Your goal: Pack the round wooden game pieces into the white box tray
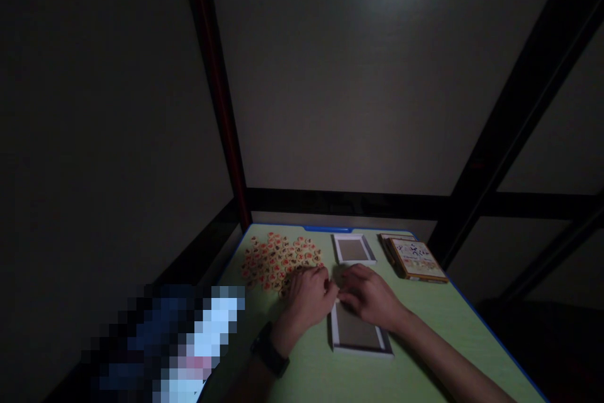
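My left hand [309, 297], with a dark watch on the wrist, has its fingers curled at the right edge of a pile of small round wooden pieces [271, 259] with red and black marks. My right hand [370, 296] is bent above the far end of a shallow white-rimmed box tray [361, 331] with a grey-brown bottom. The fingertips of both hands come close together over the tray's far left corner. A tiny pale bit shows between them, too small to name. What either hand holds is hidden by the fingers and the dim light.
A second shallow white tray [353, 249] lies beyond my hands. Flat printed boxes [418, 259] rest at the right on the green table [302, 375], which has a blue edge. A pixelated patch [198, 340] covers the lower left. A wall panel [349, 95] stands behind the table.
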`<control>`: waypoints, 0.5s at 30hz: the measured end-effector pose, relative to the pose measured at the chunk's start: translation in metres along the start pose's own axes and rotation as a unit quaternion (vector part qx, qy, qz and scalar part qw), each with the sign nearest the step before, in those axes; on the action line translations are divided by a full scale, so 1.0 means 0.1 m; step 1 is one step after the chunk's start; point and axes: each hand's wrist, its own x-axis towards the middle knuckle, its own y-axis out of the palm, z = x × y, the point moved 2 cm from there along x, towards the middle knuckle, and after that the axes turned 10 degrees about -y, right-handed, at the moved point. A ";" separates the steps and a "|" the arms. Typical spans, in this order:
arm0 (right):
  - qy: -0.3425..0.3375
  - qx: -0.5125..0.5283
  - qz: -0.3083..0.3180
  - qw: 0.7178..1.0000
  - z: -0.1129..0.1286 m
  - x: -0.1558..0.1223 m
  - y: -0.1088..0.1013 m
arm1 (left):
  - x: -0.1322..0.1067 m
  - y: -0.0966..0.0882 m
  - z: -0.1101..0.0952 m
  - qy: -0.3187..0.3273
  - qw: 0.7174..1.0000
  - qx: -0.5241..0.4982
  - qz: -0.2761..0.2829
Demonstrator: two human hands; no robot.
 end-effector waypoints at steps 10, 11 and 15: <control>0.094 -0.098 0.185 0.973 -0.26 1.00 -0.11 | -0.14 0.11 0.03 0.096 0.984 -0.068 -0.133; 0.104 -0.105 0.202 0.968 -0.29 1.10 -0.06 | -0.15 0.12 0.02 0.108 0.980 -0.073 -0.151; 0.130 -0.125 0.238 0.954 -0.38 1.34 0.14 | -0.23 0.17 -0.03 0.147 0.969 -0.087 -0.181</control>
